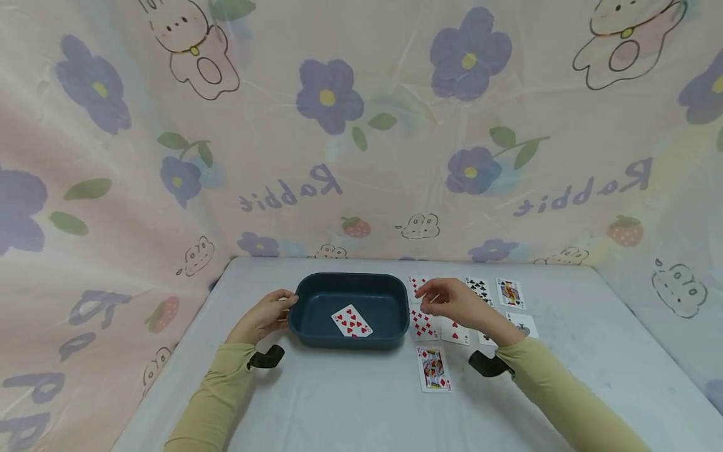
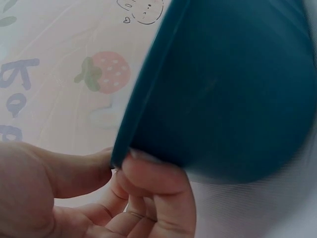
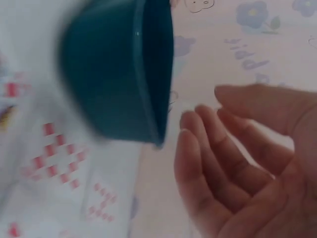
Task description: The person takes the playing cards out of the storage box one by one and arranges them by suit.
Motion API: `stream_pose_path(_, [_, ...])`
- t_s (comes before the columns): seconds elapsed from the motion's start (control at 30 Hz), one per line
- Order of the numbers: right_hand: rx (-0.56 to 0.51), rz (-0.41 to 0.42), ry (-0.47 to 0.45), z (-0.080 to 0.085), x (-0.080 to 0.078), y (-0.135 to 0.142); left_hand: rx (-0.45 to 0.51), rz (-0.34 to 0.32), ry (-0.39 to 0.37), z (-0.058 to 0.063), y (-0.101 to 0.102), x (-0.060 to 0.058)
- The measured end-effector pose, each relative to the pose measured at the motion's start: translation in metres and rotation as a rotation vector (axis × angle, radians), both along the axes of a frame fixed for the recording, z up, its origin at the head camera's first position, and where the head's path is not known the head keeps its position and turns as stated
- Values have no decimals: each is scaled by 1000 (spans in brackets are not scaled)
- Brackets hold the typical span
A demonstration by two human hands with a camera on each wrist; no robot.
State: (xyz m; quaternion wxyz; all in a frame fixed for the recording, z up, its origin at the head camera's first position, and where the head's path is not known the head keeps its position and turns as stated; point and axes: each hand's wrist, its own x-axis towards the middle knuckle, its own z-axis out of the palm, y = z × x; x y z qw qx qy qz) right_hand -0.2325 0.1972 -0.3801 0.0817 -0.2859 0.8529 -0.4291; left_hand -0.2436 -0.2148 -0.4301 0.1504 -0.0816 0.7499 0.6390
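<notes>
My left hand (image 1: 267, 316) pinches the left rim of a dark teal plastic basin (image 1: 351, 343), thumb on one side of the rim and fingers under it, as the left wrist view shows close up. A hearts playing card (image 1: 351, 321) lies face up inside the basin, near its front wall. Past the basin's right end, my right hand (image 1: 459, 306) is above the laid-out cards. Its fingers (image 3: 235, 163) are loosely bent with nothing between them, apart from the basin. Below it are a diamonds card (image 1: 425, 325) and an ace of hearts (image 1: 455, 333), partly covered.
A king of diamonds (image 1: 433, 370) lies nearest the front. Farther right are a clubs card (image 1: 479, 289), a face card (image 1: 511, 293) and a spade card (image 1: 523, 324). A patterned curtain (image 1: 373, 157) rises behind the white tabletop (image 1: 350, 408).
</notes>
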Motion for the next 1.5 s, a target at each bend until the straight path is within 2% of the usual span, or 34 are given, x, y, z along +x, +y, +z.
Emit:
stream_pose_path(0.17, [1,135,-1,16,-17,-25,-4,-3,12,-2,3,0])
stream_pose_path(0.33, [4,238,-39,22,-30,-50,-4,2,15,-3,4,0])
stream_pose_path(0.5, [48,297,-100,18,-42,-69,-1,0,18,-5,4,-2])
stream_pose_path(0.73, [113,386,-167,5,-61,-95,-1,24,11,-4,7,-5])
stream_pose_path(0.97, [269,392,-210,-14,-73,-119,-24,33,-3,-4,6,-6])
stream_pose_path(1.2, [341,363,-264,-25,-81,-133,-26,38,1,-6,3,-7])
stream_pose_path(1.5, [488,317,-218,-29,-82,-147,-14,36,-1,-4,2,-5])
